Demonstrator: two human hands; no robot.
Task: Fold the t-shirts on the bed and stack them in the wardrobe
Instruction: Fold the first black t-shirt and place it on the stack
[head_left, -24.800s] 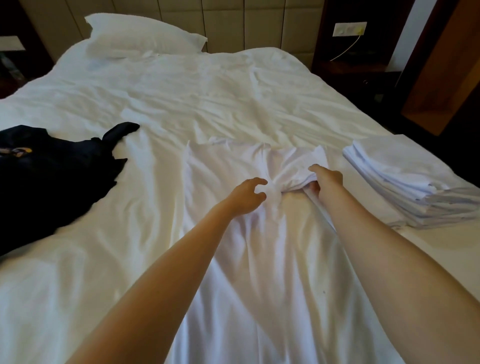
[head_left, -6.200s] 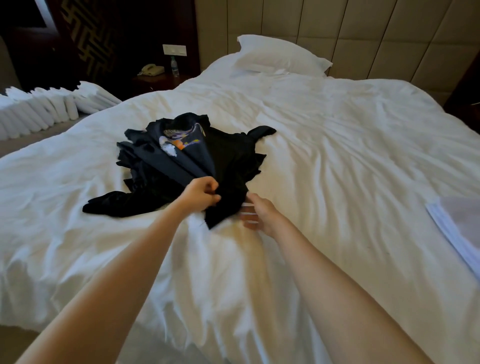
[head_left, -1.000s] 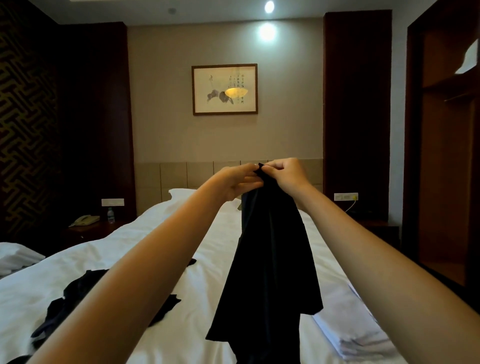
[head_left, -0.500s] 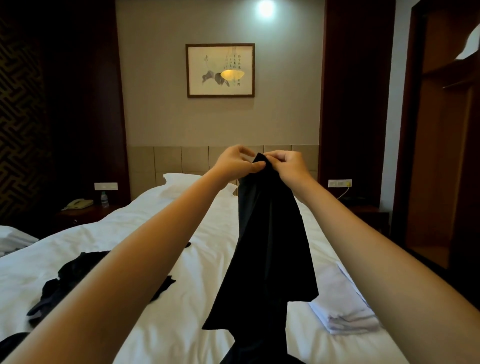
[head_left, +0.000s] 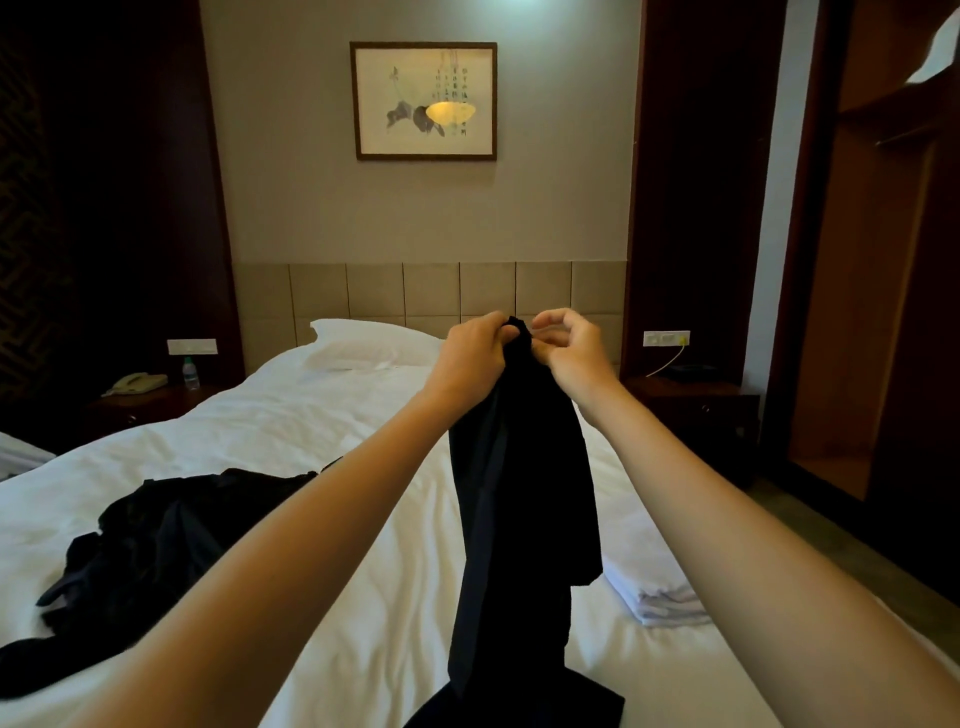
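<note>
A black t-shirt (head_left: 519, 499) hangs bunched and long over the white bed (head_left: 322, 415), its lower end touching the sheet near me. My left hand (head_left: 470, 358) grips its top edge. My right hand (head_left: 569, 345) pinches the same top edge right beside it, with the outer fingers curled loose. A heap of unfolded black t-shirts (head_left: 156, 540) lies on the bed at the left. A stack of folded white t-shirts (head_left: 649, 577) sits on the bed's right side, partly hidden by my right arm. The open wooden wardrobe (head_left: 883, 312) stands at the far right.
A pillow (head_left: 363, 348) lies at the padded headboard. Nightstands flank the bed: the left one holds a phone (head_left: 136, 383) and a small bottle (head_left: 190, 372), the right one (head_left: 691, 405) is dark. A framed picture (head_left: 423, 101) hangs above. Floor runs between bed and wardrobe.
Over the last second my hands have come down a little with the black t-shirt, and my right hand's fingers have loosened beside the left. The view has tilted slightly downward.
</note>
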